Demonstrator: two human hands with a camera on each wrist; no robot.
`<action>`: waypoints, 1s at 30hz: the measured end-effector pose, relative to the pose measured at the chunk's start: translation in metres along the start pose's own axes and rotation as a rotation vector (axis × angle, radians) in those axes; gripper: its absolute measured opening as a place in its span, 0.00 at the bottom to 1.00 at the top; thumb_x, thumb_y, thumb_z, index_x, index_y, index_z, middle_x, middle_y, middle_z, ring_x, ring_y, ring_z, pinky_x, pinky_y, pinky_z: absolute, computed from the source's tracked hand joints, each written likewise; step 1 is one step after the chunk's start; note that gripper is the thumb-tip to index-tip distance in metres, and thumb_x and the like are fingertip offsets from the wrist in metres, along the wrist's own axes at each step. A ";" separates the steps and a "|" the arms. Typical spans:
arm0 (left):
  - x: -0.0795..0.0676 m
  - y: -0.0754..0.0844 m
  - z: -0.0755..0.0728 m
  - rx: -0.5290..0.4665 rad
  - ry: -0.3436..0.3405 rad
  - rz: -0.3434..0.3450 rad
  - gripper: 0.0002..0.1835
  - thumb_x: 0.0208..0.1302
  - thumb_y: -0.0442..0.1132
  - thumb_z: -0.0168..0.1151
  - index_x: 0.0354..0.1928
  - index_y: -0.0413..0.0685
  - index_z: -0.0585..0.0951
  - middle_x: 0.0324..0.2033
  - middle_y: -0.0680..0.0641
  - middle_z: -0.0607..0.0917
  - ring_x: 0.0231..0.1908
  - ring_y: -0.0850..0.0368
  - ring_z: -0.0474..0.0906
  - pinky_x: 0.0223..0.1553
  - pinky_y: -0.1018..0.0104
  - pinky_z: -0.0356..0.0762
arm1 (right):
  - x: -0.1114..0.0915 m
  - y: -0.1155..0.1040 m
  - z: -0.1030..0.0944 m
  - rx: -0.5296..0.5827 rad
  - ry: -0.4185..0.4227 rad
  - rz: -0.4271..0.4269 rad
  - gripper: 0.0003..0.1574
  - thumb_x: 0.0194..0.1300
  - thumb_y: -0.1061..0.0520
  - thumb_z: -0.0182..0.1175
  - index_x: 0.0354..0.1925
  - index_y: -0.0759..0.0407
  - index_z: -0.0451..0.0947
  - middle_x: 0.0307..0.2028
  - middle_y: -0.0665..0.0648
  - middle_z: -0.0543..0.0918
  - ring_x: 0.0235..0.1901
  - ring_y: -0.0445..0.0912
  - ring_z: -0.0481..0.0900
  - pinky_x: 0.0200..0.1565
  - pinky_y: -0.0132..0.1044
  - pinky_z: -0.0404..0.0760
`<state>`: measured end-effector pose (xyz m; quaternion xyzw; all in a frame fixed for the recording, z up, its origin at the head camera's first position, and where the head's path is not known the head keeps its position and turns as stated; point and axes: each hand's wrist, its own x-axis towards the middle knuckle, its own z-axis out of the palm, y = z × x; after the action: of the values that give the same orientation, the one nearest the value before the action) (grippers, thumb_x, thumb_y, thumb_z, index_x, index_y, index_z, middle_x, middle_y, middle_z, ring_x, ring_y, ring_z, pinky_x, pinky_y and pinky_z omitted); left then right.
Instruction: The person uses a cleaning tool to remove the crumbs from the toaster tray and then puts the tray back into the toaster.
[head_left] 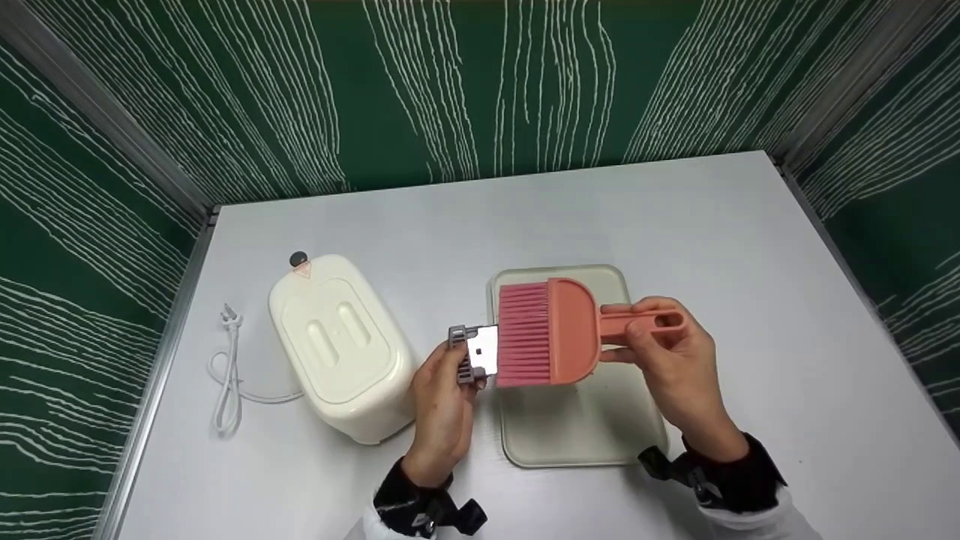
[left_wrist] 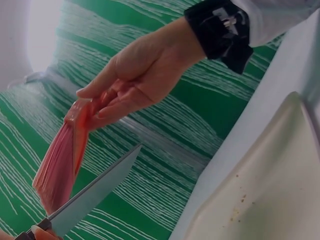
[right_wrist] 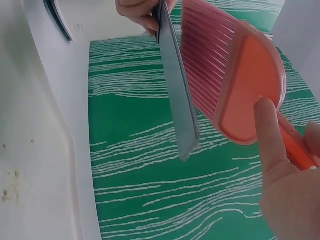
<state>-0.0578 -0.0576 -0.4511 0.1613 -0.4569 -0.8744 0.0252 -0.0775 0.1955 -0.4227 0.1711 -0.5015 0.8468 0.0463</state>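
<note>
My left hand (head_left: 441, 420) grips the grey slatted end of a shiny metal crumb tray (head_left: 484, 351), in the middle of the head view. In the right wrist view the crumb tray (right_wrist: 176, 90) is a flat plate seen nearly edge-on. My right hand (head_left: 682, 375) holds an orange-pink brush (head_left: 576, 330) by its short handle. The brush's pink bristles (head_left: 523, 334) point left and overlap the plate's right part in the head view. Below both hands lies a pale rectangular serving tray (head_left: 585, 446), with small brown crumbs (left_wrist: 239, 207) on it in the left wrist view.
A cream toaster (head_left: 341, 337) with a lid on top stands left of my left hand. Its pale cord and plug (head_left: 231, 322) lie further left on the white table (head_left: 712, 225). Green patterned walls (head_left: 420, 90) surround the table's back and sides.
</note>
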 end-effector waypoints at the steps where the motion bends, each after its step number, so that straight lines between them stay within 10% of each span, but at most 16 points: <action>1: 0.000 0.000 0.000 -0.001 -0.002 0.000 0.15 0.78 0.31 0.50 0.55 0.27 0.79 0.37 0.43 0.82 0.31 0.58 0.73 0.31 0.71 0.73 | -0.001 0.001 0.001 -0.009 -0.006 0.011 0.11 0.76 0.76 0.51 0.53 0.71 0.72 0.53 0.70 0.85 0.46 0.57 0.90 0.42 0.51 0.88; 30: -0.002 0.002 0.000 0.027 -0.011 -0.010 0.16 0.77 0.30 0.48 0.56 0.25 0.79 0.40 0.42 0.83 0.31 0.59 0.72 0.31 0.71 0.72 | 0.003 -0.009 -0.007 -0.177 -0.003 0.003 0.09 0.76 0.76 0.52 0.52 0.74 0.72 0.48 0.68 0.88 0.39 0.55 0.91 0.36 0.48 0.88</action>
<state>-0.0564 -0.0582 -0.4487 0.1591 -0.4679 -0.8692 0.0161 -0.0801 0.2058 -0.4171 0.1668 -0.5745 0.7991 0.0593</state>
